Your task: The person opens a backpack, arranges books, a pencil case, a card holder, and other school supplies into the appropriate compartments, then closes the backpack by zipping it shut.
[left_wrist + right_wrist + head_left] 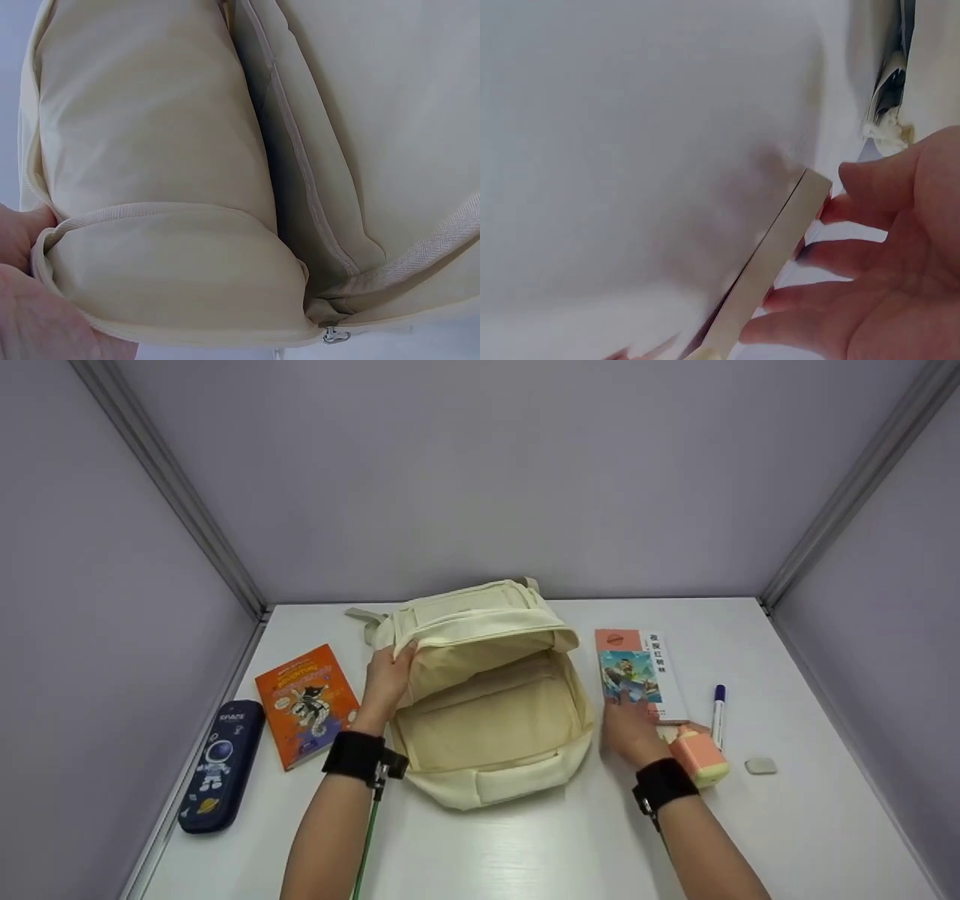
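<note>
Our left grip (387, 681) pinches the bag (525, 781); our right grip (634, 731), unclenched, touches the book (628, 669) just ahead. We're likely at pickup; next probably calls for closing on the book.

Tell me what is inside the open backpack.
Inside the backpack, pale lining and a trimmed inner panel show, with no loose objects visible. Anything behind that panel is covered.

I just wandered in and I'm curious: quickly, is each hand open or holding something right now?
Left hand: closed, holding the backpack by its edge.
Right hand: open, touching the pink-and-white book.
</note>
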A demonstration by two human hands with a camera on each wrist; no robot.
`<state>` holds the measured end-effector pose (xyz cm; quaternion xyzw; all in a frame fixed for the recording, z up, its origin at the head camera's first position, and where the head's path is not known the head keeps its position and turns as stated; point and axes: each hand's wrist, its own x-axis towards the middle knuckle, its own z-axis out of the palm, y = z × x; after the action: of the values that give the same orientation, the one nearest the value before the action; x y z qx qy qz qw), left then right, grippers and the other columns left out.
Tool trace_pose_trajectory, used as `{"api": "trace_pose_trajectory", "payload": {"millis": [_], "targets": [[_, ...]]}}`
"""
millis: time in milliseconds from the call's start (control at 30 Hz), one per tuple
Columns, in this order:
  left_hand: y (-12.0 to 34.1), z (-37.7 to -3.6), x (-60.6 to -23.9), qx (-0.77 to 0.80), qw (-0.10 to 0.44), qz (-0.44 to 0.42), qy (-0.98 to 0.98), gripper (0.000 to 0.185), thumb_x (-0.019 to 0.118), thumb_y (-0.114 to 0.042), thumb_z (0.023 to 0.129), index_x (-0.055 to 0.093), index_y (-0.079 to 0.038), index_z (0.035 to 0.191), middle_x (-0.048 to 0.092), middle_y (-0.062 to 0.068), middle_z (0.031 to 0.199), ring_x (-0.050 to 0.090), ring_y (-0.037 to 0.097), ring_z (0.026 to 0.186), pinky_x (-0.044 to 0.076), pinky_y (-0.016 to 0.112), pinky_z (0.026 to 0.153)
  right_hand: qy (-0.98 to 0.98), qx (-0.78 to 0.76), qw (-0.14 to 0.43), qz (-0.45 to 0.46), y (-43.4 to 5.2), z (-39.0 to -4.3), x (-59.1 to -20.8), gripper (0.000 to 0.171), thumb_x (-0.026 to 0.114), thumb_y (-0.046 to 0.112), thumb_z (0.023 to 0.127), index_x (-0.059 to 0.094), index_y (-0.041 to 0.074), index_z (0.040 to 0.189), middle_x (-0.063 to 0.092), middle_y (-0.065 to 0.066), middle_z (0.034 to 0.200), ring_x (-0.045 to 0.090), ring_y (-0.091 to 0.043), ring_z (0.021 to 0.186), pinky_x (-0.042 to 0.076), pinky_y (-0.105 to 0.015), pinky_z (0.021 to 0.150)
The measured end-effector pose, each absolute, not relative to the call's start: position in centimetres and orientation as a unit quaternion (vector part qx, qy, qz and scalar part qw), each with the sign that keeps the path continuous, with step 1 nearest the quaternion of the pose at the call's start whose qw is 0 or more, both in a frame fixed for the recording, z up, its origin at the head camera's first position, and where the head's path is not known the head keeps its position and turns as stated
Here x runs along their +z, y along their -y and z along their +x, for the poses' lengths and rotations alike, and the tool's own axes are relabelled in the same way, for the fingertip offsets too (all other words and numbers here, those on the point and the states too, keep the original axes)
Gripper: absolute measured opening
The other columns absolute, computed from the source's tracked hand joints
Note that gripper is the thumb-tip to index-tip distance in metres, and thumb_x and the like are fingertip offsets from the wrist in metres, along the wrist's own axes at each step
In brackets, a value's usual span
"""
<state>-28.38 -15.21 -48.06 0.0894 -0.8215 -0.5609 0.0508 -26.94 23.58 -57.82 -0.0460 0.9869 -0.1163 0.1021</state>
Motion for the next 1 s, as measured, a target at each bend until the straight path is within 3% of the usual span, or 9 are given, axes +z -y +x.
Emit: {"api": "trace_pose_trajectory", "payload": {"millis": [133,233,400,533,667,833,1000], "targets": [[15.5,-28.5,-48.0,-0.555,0.043,0.106,0.824,0.037,0.051,-0.035,0.103,0.061,-0.004,0.086,0.051,0.006,0.077,0.049,0.021,0.075,0.041,0.033,0.069,-0.983,-0.138,0.077,-0.097,-23.1,-25.9,-58.0,0.046,0.05,0.005,0.097,0.046,-0.004,0.142,0.033,-0.038,0.145,0.028,-0.067,0.126,0.032,-0.073,0.094],[15.7,-28.7,-47.9,-0.556,0.031,0.115,0.823,0.037,0.049,-0.035,0.104,0.064,-0.002,0.095,0.056,0.01,0.088,0.051,0.023,0.083,0.042,0.035,0.077,-0.979,-0.15,0.07,-0.123,-23.1,-25.2,-57.9,0.04,0.045,0.011,0.103,0.049,0.0,0.142,0.037,-0.036,0.144,0.032,-0.063,0.127,0.032,-0.068,0.099],[15.9,-29.0,-47.8,-0.545,0.027,0.117,0.83,0.038,0.049,-0.034,0.103,0.064,0.0,0.097,0.057,0.015,0.097,0.051,0.025,0.09,0.042,0.039,0.083,-0.972,-0.18,0.085,-0.127,-23.9,-24.8,-57.0,0.034,0.053,0.01,0.101,0.062,0.01,0.134,0.051,-0.025,0.139,0.049,-0.049,0.122,0.042,-0.059,0.095],[15.9,-29.2,-48.0,-0.532,0.028,0.113,0.839,0.038,0.05,-0.035,0.103,0.061,-0.001,0.088,0.056,0.015,0.095,0.049,0.026,0.088,0.041,0.039,0.082,-0.975,-0.19,0.082,-0.079,-24.7,-25.3,-56.6,0.033,0.058,0.009,0.097,0.066,0.007,0.128,0.053,-0.023,0.137,0.055,-0.046,0.115,0.048,-0.057,0.086],[15.8,-29.1,-48.1,-0.54,0.027,0.105,0.835,0.038,0.05,-0.035,0.103,0.063,-0.001,0.091,0.057,0.014,0.095,0.051,0.026,0.09,0.042,0.039,0.083,-0.98,-0.179,0.088,0.008,-25.0,-25.9,-56.6,0.044,0.056,0.015,0.097,0.052,0.0,0.138,0.041,-0.034,0.139,0.045,-0.056,0.117,0.043,-0.065,0.086],[15.7,-28.7,-48.1,-0.539,0.032,0.102,0.835,0.037,0.05,-0.035,0.103,0.063,-0.003,0.088,0.057,0.014,0.096,0.051,0.025,0.09,0.043,0.039,0.084,-0.972,-0.18,0.122,0.095,-25.3,-26.4,-57.0,0.056,0.05,0.01,0.096,0.032,-0.006,0.146,0.03,-0.049,0.13,0.036,-0.064,0.115,0.036,-0.071,0.089],[15.6,-28.5,-48.1,-0.53,0.031,0.105,0.841,0.038,0.05,-0.034,0.103,0.059,-0.004,0.083,0.056,0.015,0.095,0.05,0.025,0.091,0.042,0.04,0.085,-0.959,-0.203,0.141,0.142,-25.3,-27.1,-57.0,0.065,0.047,0.014,0.099,0.015,-0.011,0.149,0.031,-0.052,0.127,0.035,-0.064,0.118,0.032,-0.07,0.094]]}}
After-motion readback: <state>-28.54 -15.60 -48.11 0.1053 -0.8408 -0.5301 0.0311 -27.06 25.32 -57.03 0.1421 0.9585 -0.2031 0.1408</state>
